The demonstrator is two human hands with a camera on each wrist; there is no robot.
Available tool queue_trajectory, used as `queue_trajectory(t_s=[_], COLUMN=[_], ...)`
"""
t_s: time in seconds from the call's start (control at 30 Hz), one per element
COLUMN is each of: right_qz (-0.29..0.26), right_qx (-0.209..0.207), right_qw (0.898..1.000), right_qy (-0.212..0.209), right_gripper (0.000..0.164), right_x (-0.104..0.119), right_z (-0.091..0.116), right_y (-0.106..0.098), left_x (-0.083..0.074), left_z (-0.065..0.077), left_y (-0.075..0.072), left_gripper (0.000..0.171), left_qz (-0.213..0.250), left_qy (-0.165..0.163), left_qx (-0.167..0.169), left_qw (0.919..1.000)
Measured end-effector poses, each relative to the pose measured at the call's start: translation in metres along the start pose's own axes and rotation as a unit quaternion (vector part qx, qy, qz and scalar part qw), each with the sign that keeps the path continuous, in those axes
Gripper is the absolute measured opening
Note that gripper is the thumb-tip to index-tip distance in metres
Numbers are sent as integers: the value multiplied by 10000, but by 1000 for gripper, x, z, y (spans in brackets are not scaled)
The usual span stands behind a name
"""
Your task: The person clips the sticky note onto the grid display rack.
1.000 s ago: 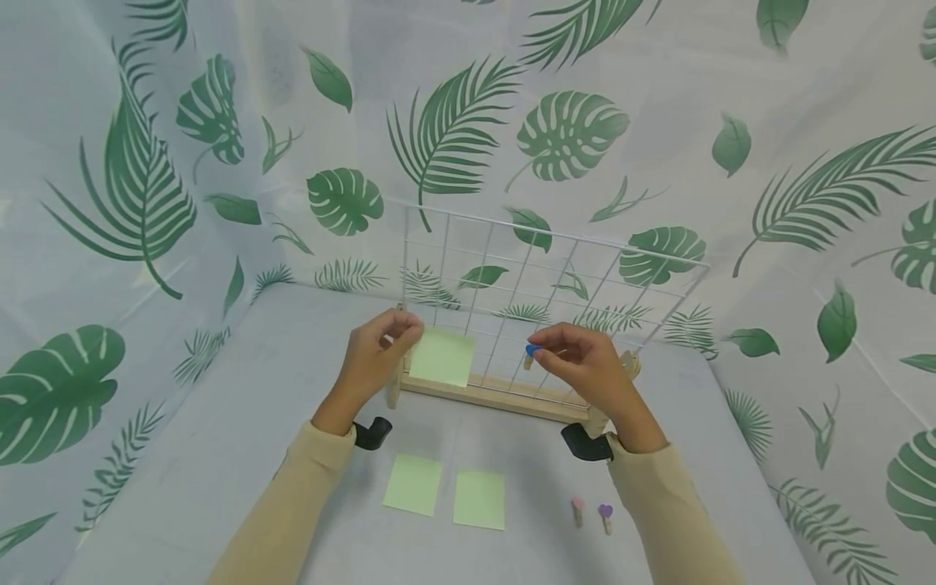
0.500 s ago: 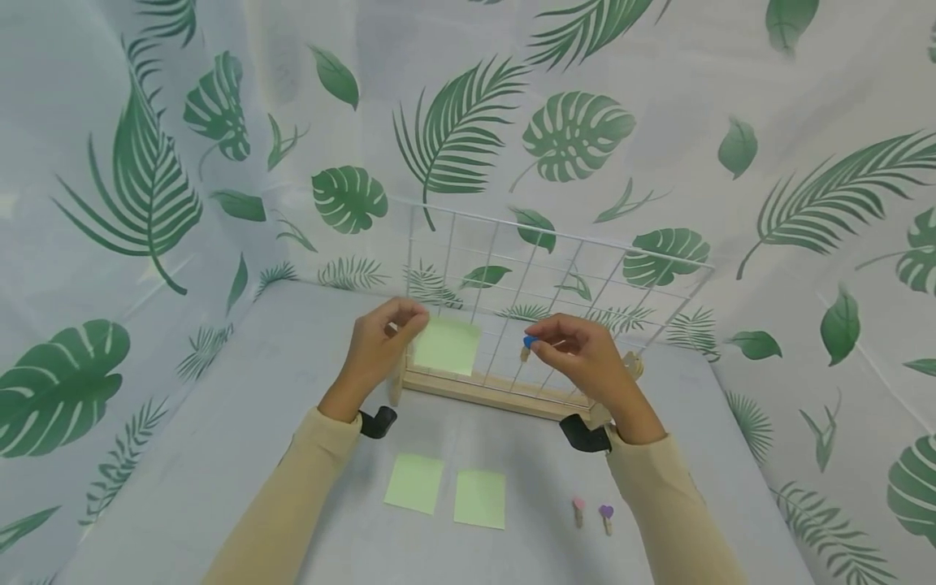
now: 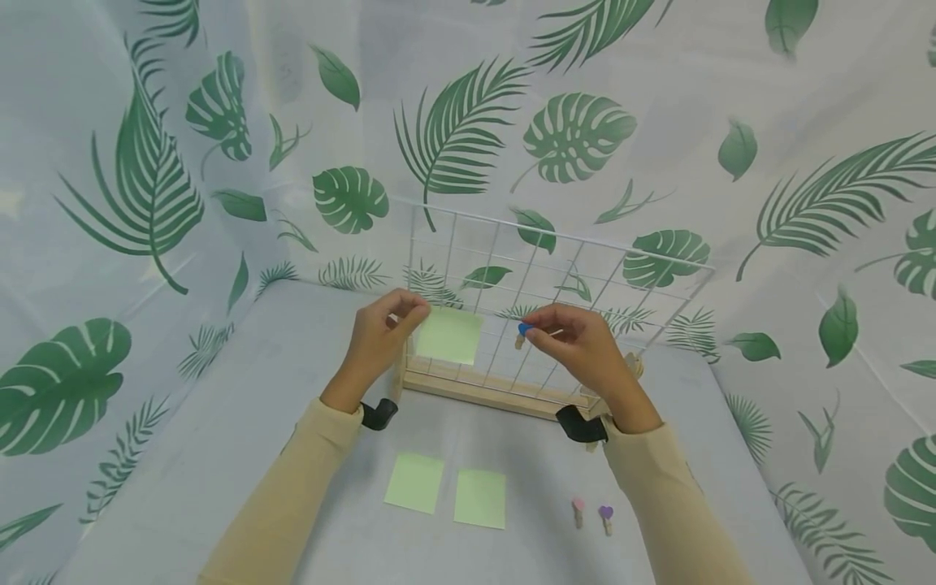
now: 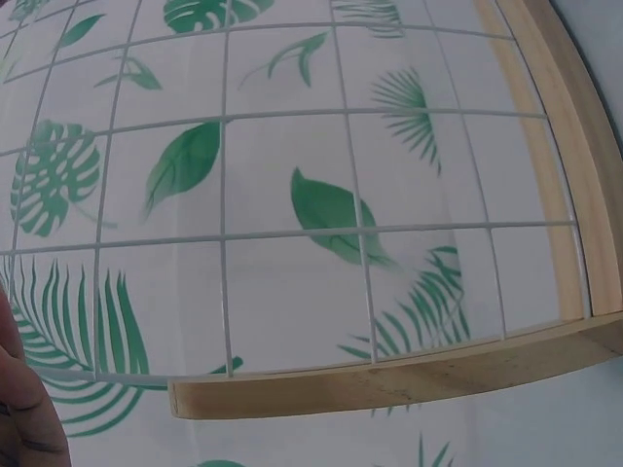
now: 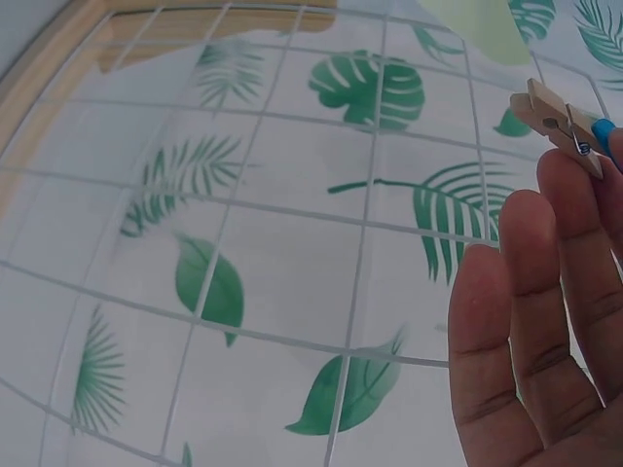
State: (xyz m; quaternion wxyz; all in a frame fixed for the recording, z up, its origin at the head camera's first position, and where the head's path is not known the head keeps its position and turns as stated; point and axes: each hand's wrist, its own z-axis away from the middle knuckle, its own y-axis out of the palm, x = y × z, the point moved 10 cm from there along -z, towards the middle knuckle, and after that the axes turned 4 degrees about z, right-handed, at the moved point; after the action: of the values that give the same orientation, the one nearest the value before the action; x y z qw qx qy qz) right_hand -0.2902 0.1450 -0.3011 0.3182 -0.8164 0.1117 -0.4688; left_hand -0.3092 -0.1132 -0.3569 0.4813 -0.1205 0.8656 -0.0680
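My left hand (image 3: 382,329) pinches the upper left corner of a pale green paper square (image 3: 450,335), which hangs in front of the white wire grid (image 3: 563,284) near its left side. Between thumb and forefinger, my right hand (image 3: 578,345) holds a small wooden clothespin (image 3: 520,341) with a blue top. In the right wrist view the clothespin (image 5: 553,112) points its wooden end toward the paper (image 5: 477,27), apart from it, and the other fingers (image 5: 482,341) stretch out before the grid. Only part of the left hand (image 4: 27,413) shows in the left wrist view.
The grid stands in a wooden base (image 3: 490,396). Two more green paper squares (image 3: 414,483) (image 3: 479,498) lie on the table (image 3: 292,504). To their right lie a pink-topped clothespin (image 3: 578,512) and a purple heart-topped clothespin (image 3: 607,520). A leaf-patterned curtain (image 3: 468,106) hangs behind.
Both hands have moved up a little, lifting the paper square higher against the grid. The blue-topped clothespin has shifted slightly left and up, closer to the paper.
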Motion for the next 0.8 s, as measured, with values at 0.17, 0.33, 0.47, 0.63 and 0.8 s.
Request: queue_trajectory(t_s=[0.17,0.33,0.47,0.63,0.8], right_qz=[74,169,197,305,302], right_qx=[-64,-93,-95,-140,-227], right_qw=[9999,9998,9997,9994,9992], right_qy=[-116,-110,-103,-126,-111], right_gripper=[13,14,14,15,13], right_x=[4,8,11,13,11], right_z=[-6,-10,-13,-15,-18], right_y=[-2,-4,-3,-4,-6], left_x=[-1,-6,-8,-10,-12], left_z=[-4,-9,-12,-15,-18], left_y=[0,1,1,2,1], left_gripper=[14,13,13,14,15], left_qz=[47,180,244,206,226], left_qy=[41,182,257,320,347], left_qx=[-2,-60,-112,-139,-137], left_qw=[10000,9997,9993,9992,9990])
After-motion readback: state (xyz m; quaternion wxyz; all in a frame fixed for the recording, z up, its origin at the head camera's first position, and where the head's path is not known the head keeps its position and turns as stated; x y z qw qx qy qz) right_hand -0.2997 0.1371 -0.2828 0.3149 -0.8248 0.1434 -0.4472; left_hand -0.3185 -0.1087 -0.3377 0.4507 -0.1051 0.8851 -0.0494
